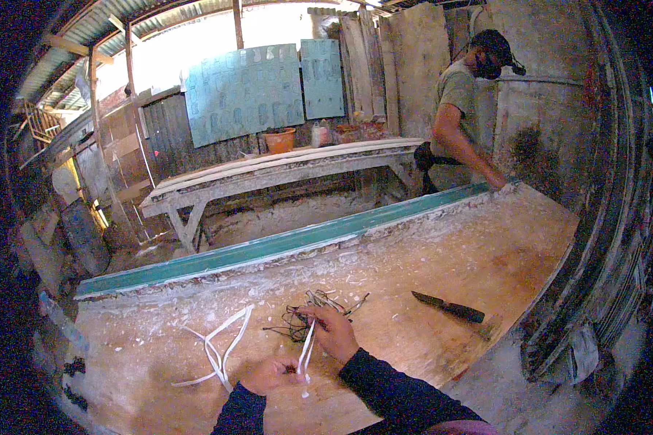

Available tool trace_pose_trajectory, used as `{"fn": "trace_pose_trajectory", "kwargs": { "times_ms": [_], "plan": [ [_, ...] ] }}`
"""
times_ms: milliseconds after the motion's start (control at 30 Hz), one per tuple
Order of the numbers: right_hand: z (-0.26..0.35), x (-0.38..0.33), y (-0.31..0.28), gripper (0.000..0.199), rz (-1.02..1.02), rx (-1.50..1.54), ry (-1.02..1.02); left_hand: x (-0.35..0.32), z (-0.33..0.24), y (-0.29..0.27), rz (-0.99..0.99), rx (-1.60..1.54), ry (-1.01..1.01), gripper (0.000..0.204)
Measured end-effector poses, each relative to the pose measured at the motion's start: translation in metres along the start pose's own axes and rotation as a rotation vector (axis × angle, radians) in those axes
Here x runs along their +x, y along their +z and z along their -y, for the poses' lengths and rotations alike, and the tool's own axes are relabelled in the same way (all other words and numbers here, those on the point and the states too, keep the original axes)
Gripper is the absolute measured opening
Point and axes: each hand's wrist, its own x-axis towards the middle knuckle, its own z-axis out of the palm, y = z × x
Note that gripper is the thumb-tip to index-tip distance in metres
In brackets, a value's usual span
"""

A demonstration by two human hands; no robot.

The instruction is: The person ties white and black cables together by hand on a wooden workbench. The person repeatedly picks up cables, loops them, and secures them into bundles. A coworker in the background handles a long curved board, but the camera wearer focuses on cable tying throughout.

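Observation:
My right hand (331, 332) is closed, pinching the upper part of a narrow white strip (310, 349) that looks folded double. Lower down, the fingers of my left hand (268, 375) are closed on the same strip near its bottom end. Just beyond my right hand lies a tangle of thin dark cord (295, 323), partly hidden by that hand. More white strips (214, 354) lie loosely crossed on the wooden board to the left of my left hand. A knife with a dark handle (466, 312) rests flat on the board, right of my right hand.
Along the far edge of the wooden board (428, 348) runs a long teal channel (290, 241) crusted with white material. A co-worker (461, 109) reaches to its right end. Behind stands a white-topped bench (268, 167) bearing an orange pot (279, 141). Long stacked strips stand at right.

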Motion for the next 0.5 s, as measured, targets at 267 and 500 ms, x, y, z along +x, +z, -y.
{"fn": "trace_pose_trajectory", "kwargs": {
  "times_ms": [267, 500],
  "plan": [
    [-0.011, 0.005, -0.005, 0.015, 0.008, -0.148, 0.127, -0.005, -0.016, -0.018, -0.656, 0.146, 0.071, 0.012],
    [-0.01, -0.006, 0.009, 0.013, 0.317, 0.246, 0.048, 0.002, 0.014, -0.059, -0.973, 0.035, 0.181, 0.01]
  ]
}}
